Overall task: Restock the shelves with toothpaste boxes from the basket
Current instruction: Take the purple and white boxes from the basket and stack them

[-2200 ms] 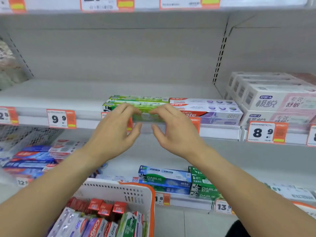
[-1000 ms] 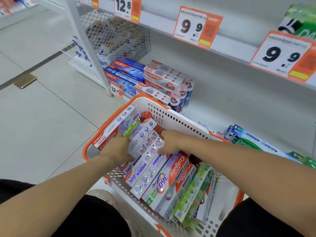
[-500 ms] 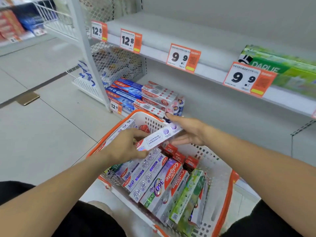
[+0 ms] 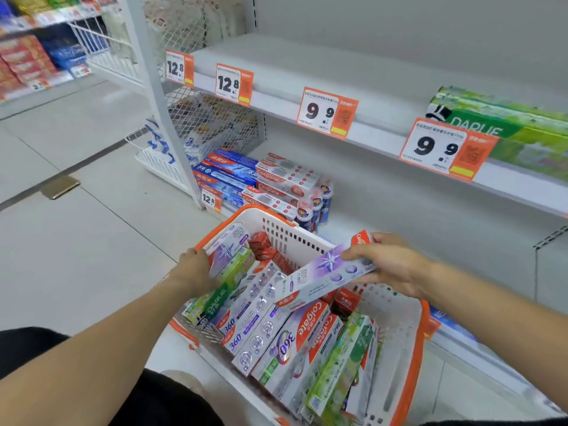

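A white basket with an orange rim (image 4: 408, 358) stands on the floor, packed with several toothpaste boxes (image 4: 295, 342). My right hand (image 4: 390, 265) holds a purple-and-white toothpaste box (image 4: 325, 273) above the basket, tilted, with its low end over the other boxes. My left hand (image 4: 193, 272) reaches into the basket's left side and grips another purple-and-white box (image 4: 227, 247) that leans against the basket wall. Green Darlie boxes (image 4: 516, 130) lie on the middle shelf (image 4: 307, 72) at the right.
Price tags (image 4: 327, 112) hang along the middle shelf's front edge. Blue and white Colgate boxes (image 4: 252, 176) are stacked on the bottom shelf behind the basket. A white upright post (image 4: 159, 96) and wire rack stand at the left. Grey tiled floor spreads to the left.
My hands left the shelf and went down into the basket. My right hand alone now holds the lifted purple box, and my left hand has dropped to grip another box at the basket's left.
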### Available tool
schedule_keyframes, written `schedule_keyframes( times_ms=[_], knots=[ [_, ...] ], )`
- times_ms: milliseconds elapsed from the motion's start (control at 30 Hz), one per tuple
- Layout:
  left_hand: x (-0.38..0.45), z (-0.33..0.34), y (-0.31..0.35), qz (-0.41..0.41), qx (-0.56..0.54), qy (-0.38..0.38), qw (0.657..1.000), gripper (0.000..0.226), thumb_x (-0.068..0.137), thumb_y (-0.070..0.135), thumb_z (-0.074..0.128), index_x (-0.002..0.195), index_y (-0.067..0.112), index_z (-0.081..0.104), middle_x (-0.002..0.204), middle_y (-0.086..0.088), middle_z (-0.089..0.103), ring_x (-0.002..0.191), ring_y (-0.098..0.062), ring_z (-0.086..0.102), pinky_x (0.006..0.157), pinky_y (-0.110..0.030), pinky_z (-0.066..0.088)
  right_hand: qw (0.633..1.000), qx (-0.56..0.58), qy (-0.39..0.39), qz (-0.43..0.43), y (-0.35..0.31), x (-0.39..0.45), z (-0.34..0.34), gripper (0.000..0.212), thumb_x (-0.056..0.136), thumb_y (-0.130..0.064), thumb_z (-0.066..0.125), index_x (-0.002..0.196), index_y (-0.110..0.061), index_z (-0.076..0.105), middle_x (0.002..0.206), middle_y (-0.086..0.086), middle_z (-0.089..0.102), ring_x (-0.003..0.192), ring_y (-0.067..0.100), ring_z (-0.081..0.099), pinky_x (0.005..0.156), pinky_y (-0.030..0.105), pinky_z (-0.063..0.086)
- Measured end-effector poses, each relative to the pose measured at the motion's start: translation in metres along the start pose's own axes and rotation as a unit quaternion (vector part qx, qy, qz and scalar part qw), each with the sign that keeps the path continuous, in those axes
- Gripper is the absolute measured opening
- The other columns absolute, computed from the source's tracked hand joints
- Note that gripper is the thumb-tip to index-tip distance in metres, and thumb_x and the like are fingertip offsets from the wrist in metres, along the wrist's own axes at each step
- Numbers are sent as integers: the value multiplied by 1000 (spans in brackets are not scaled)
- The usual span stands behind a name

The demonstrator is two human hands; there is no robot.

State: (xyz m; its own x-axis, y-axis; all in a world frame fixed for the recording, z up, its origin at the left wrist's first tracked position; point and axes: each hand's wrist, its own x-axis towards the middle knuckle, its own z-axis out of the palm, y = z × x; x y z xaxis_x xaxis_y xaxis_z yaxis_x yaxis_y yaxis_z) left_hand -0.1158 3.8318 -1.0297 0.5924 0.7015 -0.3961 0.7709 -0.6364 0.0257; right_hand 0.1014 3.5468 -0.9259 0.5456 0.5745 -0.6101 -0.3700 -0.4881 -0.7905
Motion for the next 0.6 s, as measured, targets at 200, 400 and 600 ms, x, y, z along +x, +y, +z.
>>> schedule_keyframes(
  times_ms=[200, 400, 600],
  knots=[
    [2, 6, -10, -53, -58, -45, 996, 50, 67, 52, 87, 81, 13, 59, 77, 0, 62, 67, -16, 56, 59, -28, 46, 1000, 13, 12, -1, -3, -7, -8, 45, 83, -2, 76, 121, 9, 54, 93, 21, 76, 85, 31, 76, 64, 35, 62],
    [-9, -30, 8, -29, -153, 1, 988, 43, 72, 52, 82, 67, 13, 64, 59, 1, 62, 51, -15, 60, 48, -22, 43, 999, 44, 21, -22, -9, -14, -17, 36, 81, 0, 76, 112, 2, 58, 98, 24, 75, 88, 35, 75, 87, 47, 59],
    [-49, -84, 45, 33, -592, -192, 782, 71, 65, 39, 90, 119, 2, 61, 109, -25, 72, 108, -46, 66, 100, -60, 49, 985, 162, -32, -55, -29, -35, -35, 34, 87, 1, 61, 121, 6, 61, 112, 26, 71, 105, 40, 70, 87, 47, 58]
  ],
)
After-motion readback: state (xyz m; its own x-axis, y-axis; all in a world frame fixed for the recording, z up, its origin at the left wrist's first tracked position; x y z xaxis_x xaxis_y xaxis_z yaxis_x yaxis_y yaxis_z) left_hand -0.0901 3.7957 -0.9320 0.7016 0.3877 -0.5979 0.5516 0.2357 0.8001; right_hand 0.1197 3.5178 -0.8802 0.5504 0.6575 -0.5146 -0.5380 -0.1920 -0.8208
